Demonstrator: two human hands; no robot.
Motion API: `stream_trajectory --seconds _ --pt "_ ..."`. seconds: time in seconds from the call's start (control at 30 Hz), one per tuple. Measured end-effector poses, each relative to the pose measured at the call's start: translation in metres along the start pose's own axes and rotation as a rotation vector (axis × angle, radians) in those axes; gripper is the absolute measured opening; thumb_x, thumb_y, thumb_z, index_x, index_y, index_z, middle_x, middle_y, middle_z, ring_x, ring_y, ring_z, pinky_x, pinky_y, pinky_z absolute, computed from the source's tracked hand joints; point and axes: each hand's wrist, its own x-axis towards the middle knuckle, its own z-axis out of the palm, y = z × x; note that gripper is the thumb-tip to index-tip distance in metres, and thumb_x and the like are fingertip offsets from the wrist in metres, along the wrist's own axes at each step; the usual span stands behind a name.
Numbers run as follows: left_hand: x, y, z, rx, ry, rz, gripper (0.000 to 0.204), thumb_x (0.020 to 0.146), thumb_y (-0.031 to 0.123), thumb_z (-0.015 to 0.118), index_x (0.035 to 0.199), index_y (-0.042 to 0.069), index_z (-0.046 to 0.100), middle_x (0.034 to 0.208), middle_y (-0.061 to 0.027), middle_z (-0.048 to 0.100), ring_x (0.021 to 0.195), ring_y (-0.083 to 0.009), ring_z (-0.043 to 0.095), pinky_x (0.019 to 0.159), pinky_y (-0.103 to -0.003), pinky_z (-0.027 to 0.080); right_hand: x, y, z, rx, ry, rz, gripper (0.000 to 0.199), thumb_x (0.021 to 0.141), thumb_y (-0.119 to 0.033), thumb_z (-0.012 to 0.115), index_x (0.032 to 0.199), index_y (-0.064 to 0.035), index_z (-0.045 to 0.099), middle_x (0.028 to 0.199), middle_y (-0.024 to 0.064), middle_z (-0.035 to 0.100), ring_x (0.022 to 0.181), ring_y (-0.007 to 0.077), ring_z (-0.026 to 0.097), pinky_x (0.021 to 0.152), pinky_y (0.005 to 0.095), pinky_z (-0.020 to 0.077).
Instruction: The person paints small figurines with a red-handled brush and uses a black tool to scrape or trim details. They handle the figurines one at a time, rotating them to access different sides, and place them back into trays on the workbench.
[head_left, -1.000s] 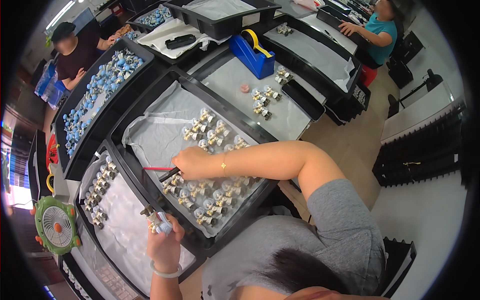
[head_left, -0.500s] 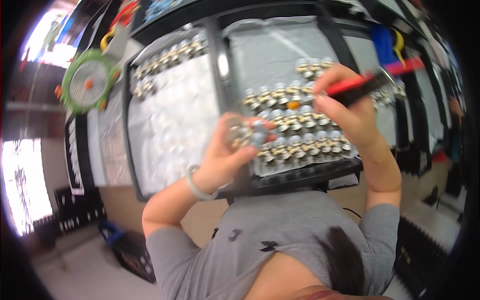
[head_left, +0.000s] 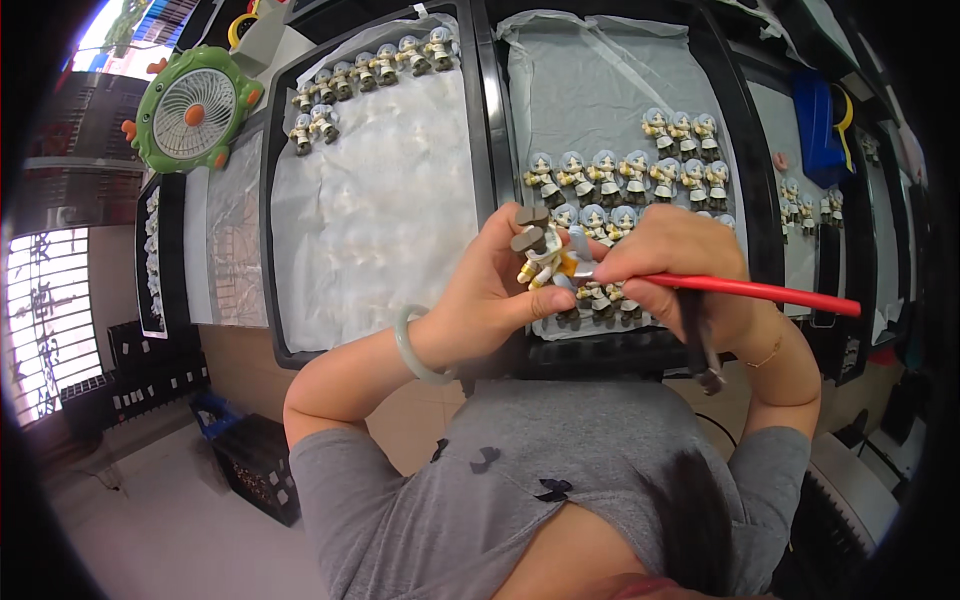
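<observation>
My left hand [head_left: 490,275] grips a small doll-like figurine [head_left: 545,250], tilted so its dark boots point up and toward me. It has a white and gold outfit and pale blue hair, partly behind my fingers. My right hand [head_left: 690,260] closes around a red-handled paintbrush [head_left: 760,288]; its silvery collar and orange tip are against or just beside the figurine, contact being unclear. A second, dark tool [head_left: 698,330] with a metal end hangs from the same hand. Beneath my hands, rows of similar figurines [head_left: 604,178] lie in the right tray [head_left: 590,70].
The left tray [head_left: 390,210], lined with white paper, holds several figurines [head_left: 385,65] at its far end. A green fan [head_left: 195,110] stands at the far left. To the right are a blue tape dispenser [head_left: 815,130] and more figurines [head_left: 795,205]. A black crate [head_left: 258,465] sits on the floor.
Both hands have come together; the right moved down and left, bringing the paintbrush to the figurine. The figurine now shows its boots upward. The whole view has shifted.
</observation>
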Motion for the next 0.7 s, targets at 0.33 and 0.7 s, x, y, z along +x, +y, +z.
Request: stream_trajectory --seconds 0.33,0.7 --pt "-0.002 0.006 -0.001 -0.134 -0.035 -0.084 0.052 0.076 0.028 0.064 0.113 0.000 0.041 0.114 -0.0155 0.046 0.105 -0.0258 0.049 0.093 -0.045 0.038 -0.005 0.076 -0.020 -0.272 -0.139 0.736 0.030 0.081 -0.027 0.055 0.069 0.0004 0.055 0.051 0.0059 0.049 0.049 0.0143 0.048 0.048 0.0297 0.0365" --pt "-0.003 0.004 -0.003 -0.139 -0.050 -0.041 0.045 0.075 0.023 0.064 0.107 0.004 0.039 0.112 -0.0158 0.049 0.103 -0.0279 0.050 0.091 -0.047 0.039 -0.002 0.078 -0.015 -0.488 -0.242 0.757 0.028 0.080 -0.026 0.055 0.073 0.0015 0.057 0.056 0.0141 0.053 0.055 0.0280 0.053 0.054 0.0364 0.0386"
